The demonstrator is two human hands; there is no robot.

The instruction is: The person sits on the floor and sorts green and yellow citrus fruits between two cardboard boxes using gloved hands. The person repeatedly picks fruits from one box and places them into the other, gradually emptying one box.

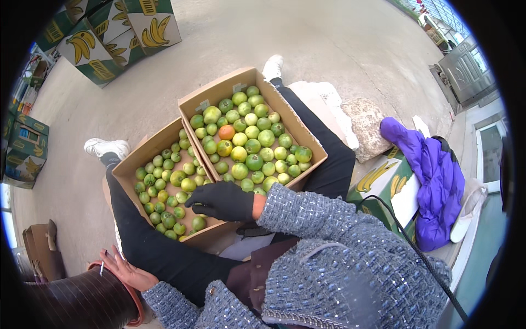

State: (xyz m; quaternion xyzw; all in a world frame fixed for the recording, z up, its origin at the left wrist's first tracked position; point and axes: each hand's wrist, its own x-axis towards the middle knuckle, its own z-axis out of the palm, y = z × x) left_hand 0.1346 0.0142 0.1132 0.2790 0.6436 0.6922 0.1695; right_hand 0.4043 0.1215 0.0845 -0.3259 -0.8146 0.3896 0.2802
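My right hand, in a black glove, reaches over the near edge of the left cardboard box. Its fingers point left, slightly apart, just above small green tomatoes; nothing shows between them. The right cardboard box stands against the left one and holds larger green tomatoes, plus one orange-red tomato. Bare, my left hand pinches a cigarette between its fingers, by the rim of a dark brown cylindrical container.
My outstretched legs flank both boxes. Banana cartons are stacked at the far left, with another carton below. On the right, a purple jacket drapes over a banana carton beside a rough stone block. A black cable crosses my right arm.
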